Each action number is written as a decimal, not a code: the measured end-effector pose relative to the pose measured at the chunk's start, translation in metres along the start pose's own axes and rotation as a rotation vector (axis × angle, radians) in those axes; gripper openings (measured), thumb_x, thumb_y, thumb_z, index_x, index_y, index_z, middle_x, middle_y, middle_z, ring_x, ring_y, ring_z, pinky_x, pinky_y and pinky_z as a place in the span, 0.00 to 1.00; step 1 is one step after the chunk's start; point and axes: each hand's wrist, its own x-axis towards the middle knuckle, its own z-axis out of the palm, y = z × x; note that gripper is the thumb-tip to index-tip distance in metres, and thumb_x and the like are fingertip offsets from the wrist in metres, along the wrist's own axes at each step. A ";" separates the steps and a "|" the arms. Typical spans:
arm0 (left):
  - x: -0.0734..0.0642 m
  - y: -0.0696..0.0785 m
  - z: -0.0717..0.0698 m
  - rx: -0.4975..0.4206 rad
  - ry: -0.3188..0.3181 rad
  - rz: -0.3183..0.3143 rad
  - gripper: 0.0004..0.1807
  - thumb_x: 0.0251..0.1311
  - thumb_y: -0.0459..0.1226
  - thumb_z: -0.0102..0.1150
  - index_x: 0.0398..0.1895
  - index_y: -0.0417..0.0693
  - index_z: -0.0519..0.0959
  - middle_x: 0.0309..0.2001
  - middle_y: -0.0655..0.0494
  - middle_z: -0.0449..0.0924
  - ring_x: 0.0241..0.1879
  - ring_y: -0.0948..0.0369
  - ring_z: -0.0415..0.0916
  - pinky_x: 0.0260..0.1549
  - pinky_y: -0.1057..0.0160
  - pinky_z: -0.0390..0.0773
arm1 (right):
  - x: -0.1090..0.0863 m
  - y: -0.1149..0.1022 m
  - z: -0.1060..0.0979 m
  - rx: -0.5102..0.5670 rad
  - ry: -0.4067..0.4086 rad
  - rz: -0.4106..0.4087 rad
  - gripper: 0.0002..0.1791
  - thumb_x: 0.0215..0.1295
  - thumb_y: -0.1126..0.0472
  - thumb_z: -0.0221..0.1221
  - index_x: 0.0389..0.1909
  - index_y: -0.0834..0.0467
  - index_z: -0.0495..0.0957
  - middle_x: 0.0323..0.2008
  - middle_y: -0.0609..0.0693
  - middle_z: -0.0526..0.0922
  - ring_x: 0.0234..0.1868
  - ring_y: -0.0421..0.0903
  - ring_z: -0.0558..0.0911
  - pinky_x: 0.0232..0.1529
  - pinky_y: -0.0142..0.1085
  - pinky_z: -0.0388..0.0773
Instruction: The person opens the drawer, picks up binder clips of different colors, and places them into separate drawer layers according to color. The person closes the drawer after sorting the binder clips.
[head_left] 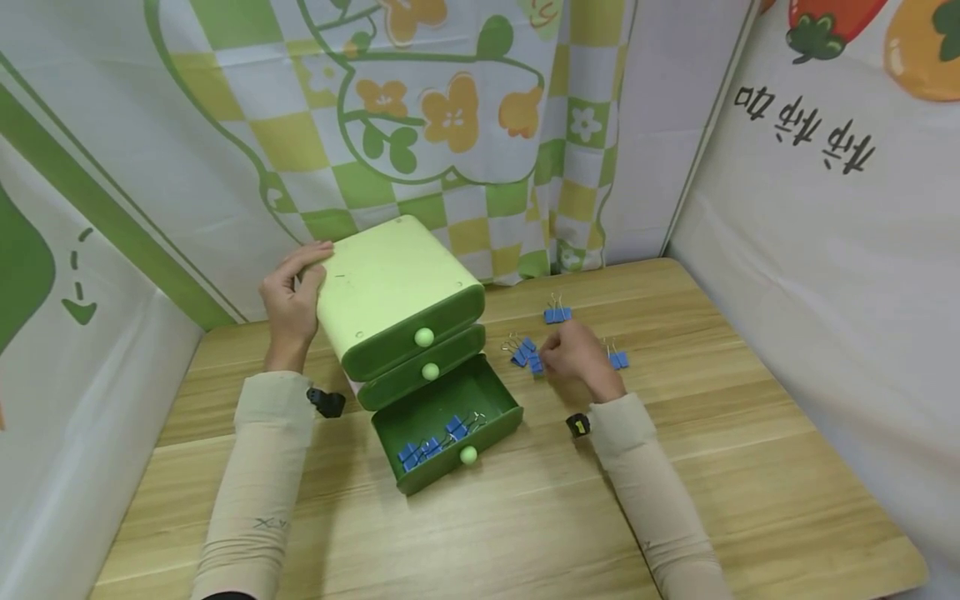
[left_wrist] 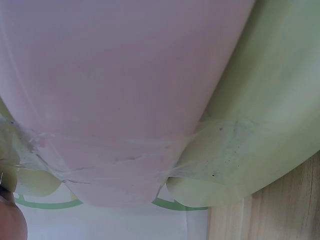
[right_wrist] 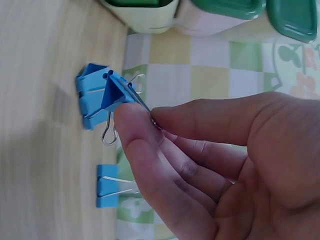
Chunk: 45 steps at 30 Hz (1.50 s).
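Observation:
In the head view my left hand [head_left: 292, 296] rests on the left edge of a light green drawer cabinet [head_left: 397, 275], fingers and thumb at its top. The left wrist view shows the cabinet's pink and green side [left_wrist: 120, 100] up close, with a fingertip [left_wrist: 12, 222] at the corner. My right hand [head_left: 573, 354] pinches a blue binder clip [right_wrist: 115, 94] by its wire handle between thumb and fingers. Other blue binder clips [right_wrist: 92, 102] lie just behind it on the table. The cabinet's bottom drawer [head_left: 495, 392] is pulled out, with several blue binder clips [head_left: 431, 447] inside.
One binder clip [head_left: 557, 315] lies beyond my right hand and another [head_left: 618, 360] to its right. The wooden table [head_left: 495, 533] runs up to a patterned curtain [head_left: 450, 192] behind the cabinet. Both upper drawers [head_left: 416, 337] sit farther in than the bottom one.

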 end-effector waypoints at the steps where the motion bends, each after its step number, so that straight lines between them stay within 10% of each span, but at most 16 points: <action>1: 0.000 0.000 0.000 0.001 0.000 0.000 0.14 0.71 0.28 0.54 0.48 0.30 0.88 0.57 0.37 0.87 0.66 0.46 0.79 0.71 0.63 0.72 | -0.001 -0.002 -0.001 0.010 0.002 -0.007 0.11 0.75 0.63 0.60 0.39 0.60 0.91 0.39 0.55 0.92 0.39 0.49 0.86 0.37 0.36 0.81; 18: -0.001 0.011 0.000 -0.017 -0.008 0.010 0.15 0.71 0.28 0.53 0.48 0.28 0.88 0.57 0.33 0.86 0.66 0.46 0.79 0.71 0.62 0.72 | -0.030 -0.046 0.006 -0.041 -0.013 -0.213 0.11 0.73 0.64 0.61 0.34 0.57 0.92 0.28 0.47 0.90 0.30 0.42 0.83 0.31 0.33 0.75; 29: 0.005 -0.018 -0.001 -0.014 0.002 0.006 0.14 0.71 0.28 0.55 0.48 0.32 0.89 0.57 0.38 0.87 0.66 0.47 0.80 0.72 0.62 0.72 | -0.041 -0.064 0.033 -0.138 -0.027 -0.377 0.17 0.67 0.69 0.61 0.18 0.56 0.85 0.14 0.40 0.73 0.19 0.37 0.68 0.24 0.29 0.64; 45: -0.002 0.010 0.000 -0.006 0.002 0.002 0.15 0.71 0.28 0.53 0.49 0.28 0.87 0.57 0.36 0.87 0.66 0.41 0.78 0.71 0.64 0.72 | -0.039 -0.069 0.063 -0.200 -0.068 -0.378 0.17 0.65 0.71 0.63 0.16 0.56 0.83 0.15 0.42 0.73 0.20 0.38 0.69 0.22 0.29 0.63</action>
